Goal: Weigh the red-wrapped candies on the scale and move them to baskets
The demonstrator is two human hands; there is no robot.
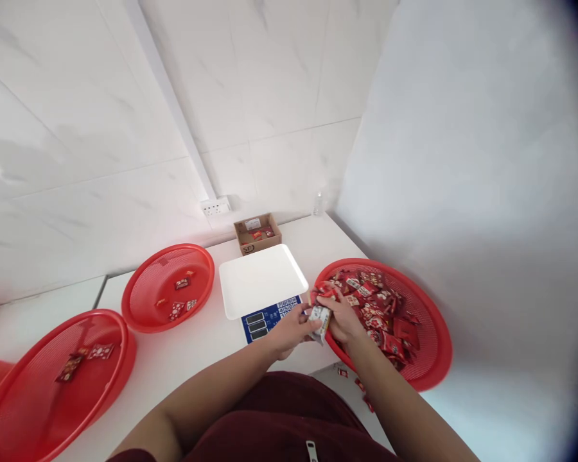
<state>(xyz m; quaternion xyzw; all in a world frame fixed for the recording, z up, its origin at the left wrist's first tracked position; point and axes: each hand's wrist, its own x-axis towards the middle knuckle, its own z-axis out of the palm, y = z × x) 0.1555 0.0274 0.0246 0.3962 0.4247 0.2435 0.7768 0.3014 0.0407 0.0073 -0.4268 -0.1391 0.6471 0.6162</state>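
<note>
Over the near left rim of a red mesh basket, my two hands come together. My left hand is closed on a small white-and-grey wrapped packet, its thumb across the front. Beside it my right hand curls around small red wrapped packets, and its fingers also lie close against the white one. How many red packets it holds I cannot tell. The basket is heaped with red snack packets. Just left of my hands is a scale with a bare white pan and a blue keypad panel.
Two red baskets, one farther back and one nearer, hold a few packets on the left. A cardboard box with packets stands behind the scale. A clear bottle is in the corner. Several packets lie below the table edge.
</note>
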